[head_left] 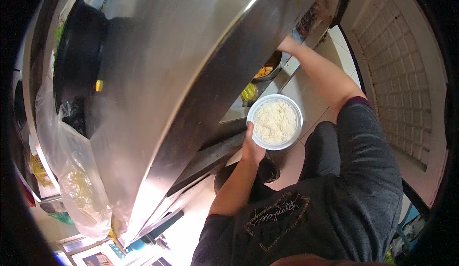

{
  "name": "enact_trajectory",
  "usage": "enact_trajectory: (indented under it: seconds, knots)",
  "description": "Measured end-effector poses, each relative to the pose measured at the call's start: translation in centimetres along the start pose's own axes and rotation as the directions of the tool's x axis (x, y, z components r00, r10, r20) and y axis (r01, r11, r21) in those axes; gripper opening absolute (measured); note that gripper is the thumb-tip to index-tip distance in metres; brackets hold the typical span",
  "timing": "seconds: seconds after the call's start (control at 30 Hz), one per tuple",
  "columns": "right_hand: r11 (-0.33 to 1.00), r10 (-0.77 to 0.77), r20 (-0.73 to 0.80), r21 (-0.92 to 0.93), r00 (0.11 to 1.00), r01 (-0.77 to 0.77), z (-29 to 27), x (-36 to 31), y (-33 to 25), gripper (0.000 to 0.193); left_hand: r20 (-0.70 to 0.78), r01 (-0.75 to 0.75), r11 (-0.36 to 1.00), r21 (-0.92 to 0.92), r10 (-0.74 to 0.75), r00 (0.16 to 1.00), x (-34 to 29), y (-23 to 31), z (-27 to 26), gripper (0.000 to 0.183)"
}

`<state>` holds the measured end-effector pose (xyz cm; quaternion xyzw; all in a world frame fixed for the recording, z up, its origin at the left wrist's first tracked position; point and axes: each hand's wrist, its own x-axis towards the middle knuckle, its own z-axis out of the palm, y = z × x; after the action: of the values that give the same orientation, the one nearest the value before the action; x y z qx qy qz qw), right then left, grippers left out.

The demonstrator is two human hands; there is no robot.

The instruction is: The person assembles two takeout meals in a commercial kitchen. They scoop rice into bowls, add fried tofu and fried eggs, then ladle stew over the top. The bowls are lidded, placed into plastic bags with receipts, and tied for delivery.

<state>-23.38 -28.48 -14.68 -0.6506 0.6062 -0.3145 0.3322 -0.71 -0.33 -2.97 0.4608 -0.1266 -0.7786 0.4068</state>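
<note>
My left hand (252, 146) grips the side of a round white plastic bowl (299, 122), held level in front of me. White rice (274, 121) fills it. My right arm stretches forward, and my right hand (288, 45) reaches in beneath the steel counter's edge. The counter hides its fingers, so whether they hold anything does not show. Just below that hand, a dark pot (272, 74) with orange-brown food inside stands on the low shelf. Beside the pot lies a yellow-green bundle (248, 92), seemingly in clear plastic.
The steel counter (143, 74) spans the left, its long edge crossing near my hands. On it are a black pan-like vessel (79, 55), a clear plastic bag (79, 184) and a small yellow piece (99, 85). A pale ribbed panel (392, 74) stands on the right.
</note>
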Motion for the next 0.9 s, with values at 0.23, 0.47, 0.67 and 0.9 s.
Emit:
enact_trajectory:
  seconds: [0.23, 0.47, 0.67, 0.9]
  knots:
    - [0.931, -0.279, -0.001, -0.245, 0.96, 0.27, -5.5, -9.6, -3.7, 0.028, 0.012, -0.056, 0.997, -0.053, 0.057, 0.998, 0.9, -0.4, 0.7, 0.059]
    - [0.945, -0.294, 0.039, -0.139, 0.955, 0.296, -0.8, -10.7, -4.8, 0.026, -0.037, -0.158, 0.987, -0.028, 0.157, 0.987, 0.1, -1.6, 1.9, 0.06]
    - [0.94, -0.036, -0.064, 0.336, 0.997, 0.055, 0.4, -12.9, -4.3, 0.025, -0.097, -0.147, 0.989, -0.024, 0.144, 0.985, -0.5, -2.0, 2.3, 0.058]
    - [0.297, 0.424, 0.257, 0.866, 0.868, -0.402, -1.1, -11.8, -2.7, 0.022, -0.085, -0.214, 0.976, -0.036, 0.211, 0.974, 1.6, -1.9, 3.0, 0.065]
